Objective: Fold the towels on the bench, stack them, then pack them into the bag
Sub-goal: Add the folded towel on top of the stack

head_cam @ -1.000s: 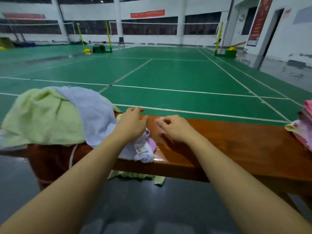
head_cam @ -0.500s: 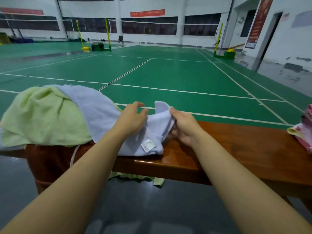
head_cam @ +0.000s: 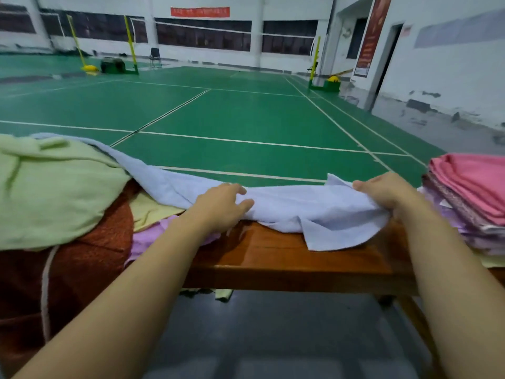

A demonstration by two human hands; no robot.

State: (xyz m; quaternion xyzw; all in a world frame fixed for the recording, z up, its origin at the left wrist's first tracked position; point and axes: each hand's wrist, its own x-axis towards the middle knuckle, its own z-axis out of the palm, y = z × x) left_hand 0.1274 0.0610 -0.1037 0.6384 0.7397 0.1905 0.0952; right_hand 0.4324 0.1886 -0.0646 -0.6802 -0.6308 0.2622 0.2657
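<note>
A pale blue towel (head_cam: 306,206) lies stretched across the brown wooden bench (head_cam: 287,258). My right hand (head_cam: 388,191) grips its right end near a corner. My left hand (head_cam: 221,205) holds the towel nearer the middle, fingers curled over its edge. The towel's left part runs up over a heap of unfolded towels: a light green one (head_cam: 54,192), a yellow one (head_cam: 153,212) and a lilac one (head_cam: 147,239). A stack of folded pink and lilac towels (head_cam: 470,198) sits at the bench's right end. A rust-brown bag (head_cam: 90,269) with a white cord stands under the heap.
Beyond the bench lies a green badminton court with white lines. Dark grey floor is in front of the bench. A scrap of green cloth (head_cam: 218,294) hangs below the bench's front edge. A bench leg (head_cam: 410,313) stands at the right.
My right hand took the blue towel's end and pulled it right along the bench, spreading it out. My left hand stayed on the towel. The view shifted right, showing the folded stack.
</note>
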